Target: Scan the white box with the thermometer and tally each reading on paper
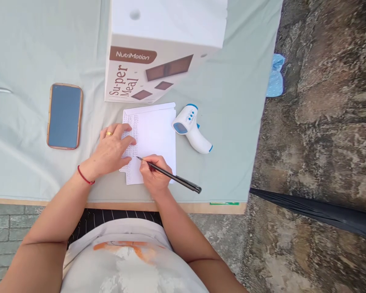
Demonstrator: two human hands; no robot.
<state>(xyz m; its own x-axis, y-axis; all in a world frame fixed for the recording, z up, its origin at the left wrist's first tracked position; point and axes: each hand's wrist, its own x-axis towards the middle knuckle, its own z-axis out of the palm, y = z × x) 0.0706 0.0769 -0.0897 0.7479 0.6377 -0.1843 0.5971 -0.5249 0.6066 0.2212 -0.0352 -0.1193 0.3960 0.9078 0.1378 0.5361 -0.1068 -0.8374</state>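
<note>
While the left hand (112, 149) rests on the paper (157, 128), fingers loosely spread, the right hand (155, 179) pinches a pen (177, 178).

Pale cloth-covered table (232, 126), on it a phone (65, 116), printed box (166, 47), paper (157, 132), white-and-blue thermometer (192, 129)

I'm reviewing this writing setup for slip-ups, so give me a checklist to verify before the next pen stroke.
1. Right hand gripping black pen: ok.
2. Left hand resting on the paper: ok.
3. Pen tip touching paper: cannot tell.
4. White thermometer clear of the paper: not ok; its head overlaps the right edge in view.
5. Phone apart from the paper: ok.
6. Handwriting legible: cannot tell; too small.
</note>
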